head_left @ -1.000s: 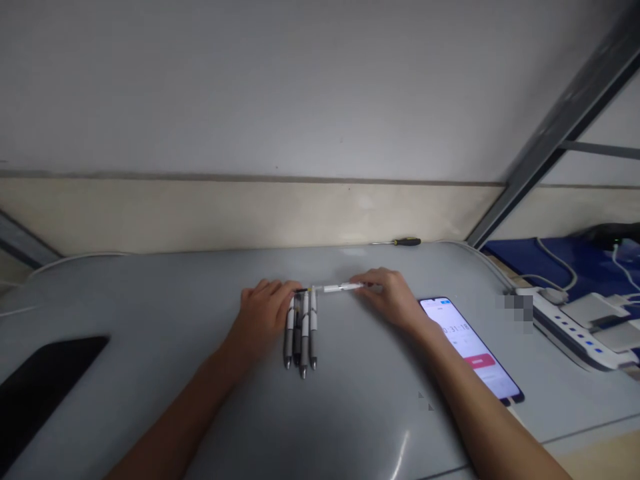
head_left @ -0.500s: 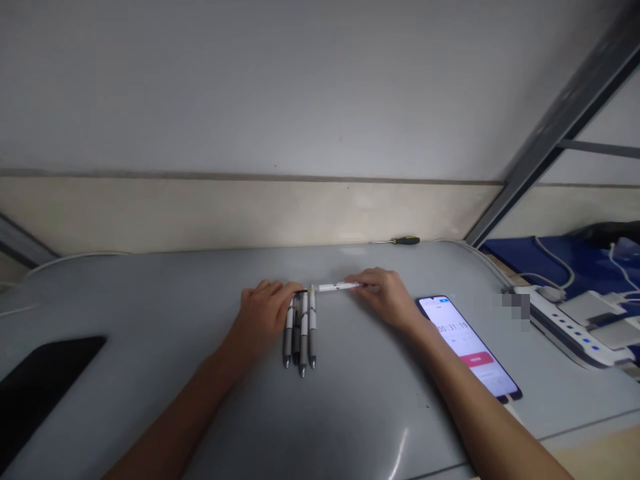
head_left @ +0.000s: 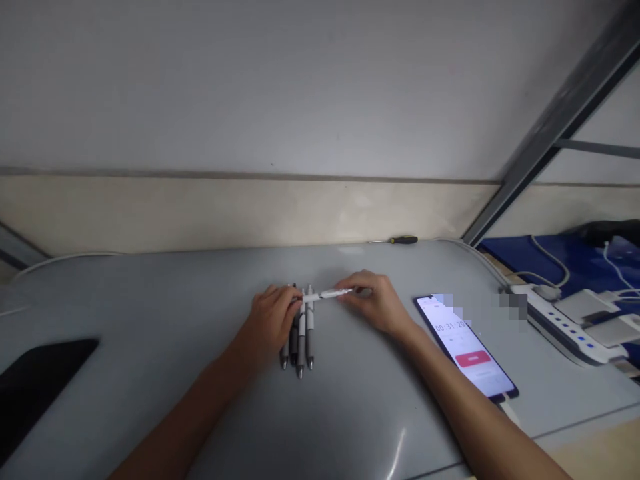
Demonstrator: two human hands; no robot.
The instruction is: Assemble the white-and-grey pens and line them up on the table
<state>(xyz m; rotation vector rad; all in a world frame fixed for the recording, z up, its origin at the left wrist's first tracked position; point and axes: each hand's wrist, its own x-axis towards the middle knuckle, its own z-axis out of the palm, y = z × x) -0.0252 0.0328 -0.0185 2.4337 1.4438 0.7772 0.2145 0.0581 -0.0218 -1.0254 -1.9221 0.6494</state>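
Note:
A white pen point(head_left: 327, 294) spans the gap between my two hands, lying crosswise above several other pens. My left hand point(head_left: 274, 315) is closed on its left end, where the fingers hide part of it. At the right end, the fingertips of my right hand point(head_left: 373, 297) pinch the white barrel. Beneath, several white-and-grey pens point(head_left: 301, 343) lie side by side on the grey table point(head_left: 350, 400), their silver tips toward me. My left hand partly covers the leftmost ones, and one among them looks darker.
A phone point(head_left: 473, 359) with a lit timer lies right of my right forearm. Beyond it sits a white power strip point(head_left: 565, 327) with plugs and cables. A screwdriver point(head_left: 403, 240) rests by the wall. At the left lies a flat black object point(head_left: 45, 373).
The white barrel in my right hand has moved left and now reaches my left hand's fingers. The thin dark piece seen earlier at my left fingertips no longer shows.

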